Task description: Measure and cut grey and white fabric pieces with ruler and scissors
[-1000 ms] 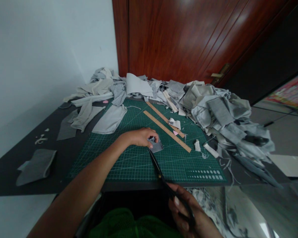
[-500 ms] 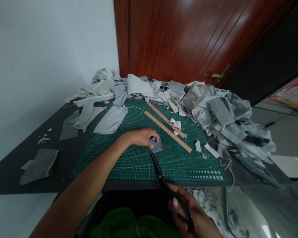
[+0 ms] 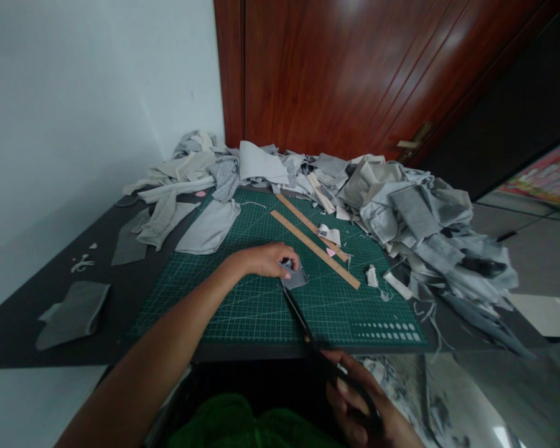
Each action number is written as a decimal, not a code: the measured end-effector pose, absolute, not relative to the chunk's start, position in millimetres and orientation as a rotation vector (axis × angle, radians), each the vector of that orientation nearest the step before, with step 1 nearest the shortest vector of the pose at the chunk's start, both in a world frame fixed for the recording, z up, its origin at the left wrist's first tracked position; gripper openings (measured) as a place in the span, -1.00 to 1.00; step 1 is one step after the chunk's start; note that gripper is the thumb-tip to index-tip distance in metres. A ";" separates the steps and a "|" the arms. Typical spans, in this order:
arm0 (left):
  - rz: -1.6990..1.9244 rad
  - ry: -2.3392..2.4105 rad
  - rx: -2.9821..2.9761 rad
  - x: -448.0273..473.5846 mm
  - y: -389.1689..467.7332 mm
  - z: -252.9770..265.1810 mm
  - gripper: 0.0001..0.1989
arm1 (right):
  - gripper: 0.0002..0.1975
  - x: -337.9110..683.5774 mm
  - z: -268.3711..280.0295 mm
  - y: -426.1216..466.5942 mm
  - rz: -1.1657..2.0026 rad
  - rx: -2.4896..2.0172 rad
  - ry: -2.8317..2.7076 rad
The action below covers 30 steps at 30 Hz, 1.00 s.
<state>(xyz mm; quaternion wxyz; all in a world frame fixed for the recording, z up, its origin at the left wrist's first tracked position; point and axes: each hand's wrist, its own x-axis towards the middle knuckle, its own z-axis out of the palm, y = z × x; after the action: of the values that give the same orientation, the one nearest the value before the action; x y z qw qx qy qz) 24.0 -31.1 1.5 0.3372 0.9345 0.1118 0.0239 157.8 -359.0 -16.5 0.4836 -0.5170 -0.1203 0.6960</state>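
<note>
My left hand (image 3: 276, 259) is closed on a small grey piece of fabric (image 3: 298, 278) at the middle of the green cutting mat (image 3: 247, 314). Part of the piece is hidden under my fingers. In my right hand (image 3: 361, 398), at the table's front edge, is a pair of black scissors (image 3: 307, 336), my fingers in the handles. The blades point up and left, and their tips meet the fabric's lower left edge near my left fingertips. Whether the blades are parted is hard to make out.
Two wooden rulers (image 3: 315, 249) lie slanted behind the fabric piece. A large heap of grey and white cloth (image 3: 415, 214) fills the right and back. More cloth pieces (image 3: 210, 227) lie at left, with a folded grey piece (image 3: 74, 314) near the left front. Small scraps (image 3: 372, 275) lie right.
My right hand and the scissors have shifted slightly right and down, and the handles look spread wider. My left hand stays on the grey fabric.
</note>
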 end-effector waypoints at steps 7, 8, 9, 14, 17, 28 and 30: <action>0.143 0.285 2.496 26.8 -31.4 -5.9 -0.83 | -0.35 148.5 -9.1 -371.5 1.496 -1.407 -0.377; 0.146 0.295 2.518 26.7 -32.2 -5.9 -0.82 | -0.34 147.9 -10.6 -372.6 1.496 -1.399 -0.383; 0.147 0.305 2.540 26.5 -33.3 -5.5 -0.80 | -0.33 147.5 -12.4 -373.4 1.499 -1.385 -0.390; 0.177 0.307 2.605 29.2 -43.6 -1.9 -0.88 | -0.33 144.8 -18.8 -374.1 1.358 -1.398 -0.307; 0.269 0.328 2.635 35.7 -51.0 -3.9 -0.85 | -0.32 143.9 -19.1 -374.2 1.295 -1.459 -0.273; 0.489 0.542 2.642 49.9 -67.9 -12.6 -0.71 | -0.30 140.5 -23.9 -377.6 1.272 -1.538 -0.365; 0.491 0.554 2.627 50.7 -67.9 -13.6 -0.74 | -0.29 142.0 -23.5 -376.8 1.284 -1.530 -0.382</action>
<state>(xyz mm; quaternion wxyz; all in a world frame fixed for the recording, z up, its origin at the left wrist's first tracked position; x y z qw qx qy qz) 50.7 -67.9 -13.6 0.2047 0.9421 0.1986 0.1763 142.0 -376.8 -23.5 0.5261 -0.6398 -0.1597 0.5369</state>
